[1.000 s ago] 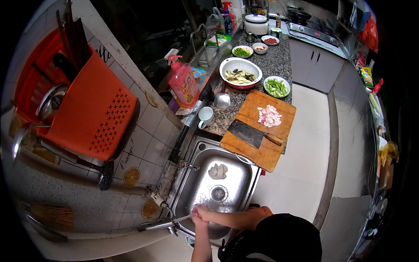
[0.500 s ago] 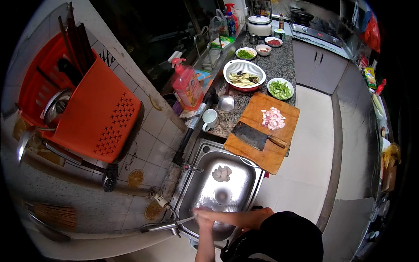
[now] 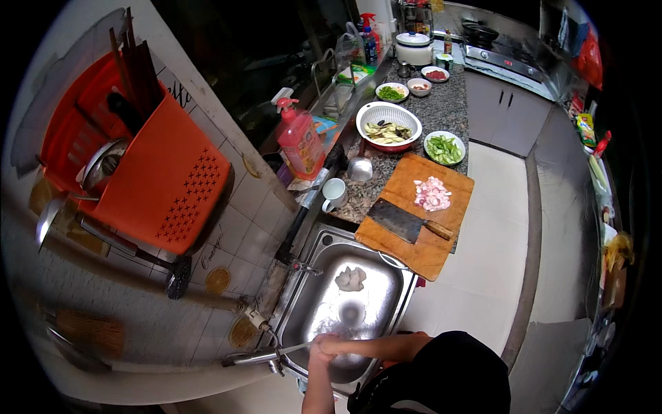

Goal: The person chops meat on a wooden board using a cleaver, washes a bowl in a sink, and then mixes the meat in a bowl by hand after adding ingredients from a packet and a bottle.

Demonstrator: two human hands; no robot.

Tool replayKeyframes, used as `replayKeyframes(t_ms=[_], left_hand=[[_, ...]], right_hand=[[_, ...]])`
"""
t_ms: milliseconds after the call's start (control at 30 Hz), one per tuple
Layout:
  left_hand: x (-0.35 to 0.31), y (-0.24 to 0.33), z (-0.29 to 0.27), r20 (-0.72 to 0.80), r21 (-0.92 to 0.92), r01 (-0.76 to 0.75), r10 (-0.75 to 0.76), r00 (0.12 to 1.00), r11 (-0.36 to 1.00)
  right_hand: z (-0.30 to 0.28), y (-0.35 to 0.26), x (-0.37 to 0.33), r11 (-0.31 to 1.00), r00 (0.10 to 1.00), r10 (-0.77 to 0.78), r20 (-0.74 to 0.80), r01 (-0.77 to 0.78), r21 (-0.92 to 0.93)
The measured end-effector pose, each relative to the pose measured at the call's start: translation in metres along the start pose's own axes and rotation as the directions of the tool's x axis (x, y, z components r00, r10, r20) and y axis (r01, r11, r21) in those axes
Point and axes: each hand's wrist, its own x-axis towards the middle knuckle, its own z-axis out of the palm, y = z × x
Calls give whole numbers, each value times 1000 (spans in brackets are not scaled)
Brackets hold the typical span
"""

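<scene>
My left hand (image 3: 320, 350) and my right hand (image 3: 332, 343) are pressed together over the near end of the steel sink (image 3: 390, 312). A thin pale line, which looks like water, runs to them from the metal faucet (image 3: 255, 357) at the left. Their fingers overlap and are too small to make out; I see nothing held between them. Beyond my hands, a greyish, limp, wet-looking clump (image 3: 351, 279) lies on the sink bottom, past the drain (image 3: 352, 314).
A wooden cutting board (image 3: 393, 248) overhangs the sink's far right corner, bearing a cleaver (image 3: 396, 219) and chopped pink-white pieces (image 3: 432, 194). Behind are a white colander (image 3: 387, 114) of sliced vegetables and a plate of green peppers (image 3: 444, 148). An orange basket (image 3: 165, 179) hangs left.
My joined hands have shifted slightly right and down in the picture, still together by the faucet. The whole view has tilted a little. The sink clump, board and cleaver stay in place.
</scene>
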Motion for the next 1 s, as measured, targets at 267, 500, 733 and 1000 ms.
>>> replayKeyframes(t_ms=[267,500,733,1000], left_hand=[[16,1,19,115,-246,-287,321,940,926],[80,8,-65,-108,-179,-249,232,967,952],[16,-1,8,195,-293,-255,319,927,921],[6,-4,8,369,-411,-60,227,901,910]], right_hand=[[-23,-10,8,978,984,179,-17,-177,110],[-11,-15,2,975,978,178,-106,-161,152],[65,-22,15,976,740,166,-652,-218,2],[-70,-1,29,805,894,202,401,-385,451]])
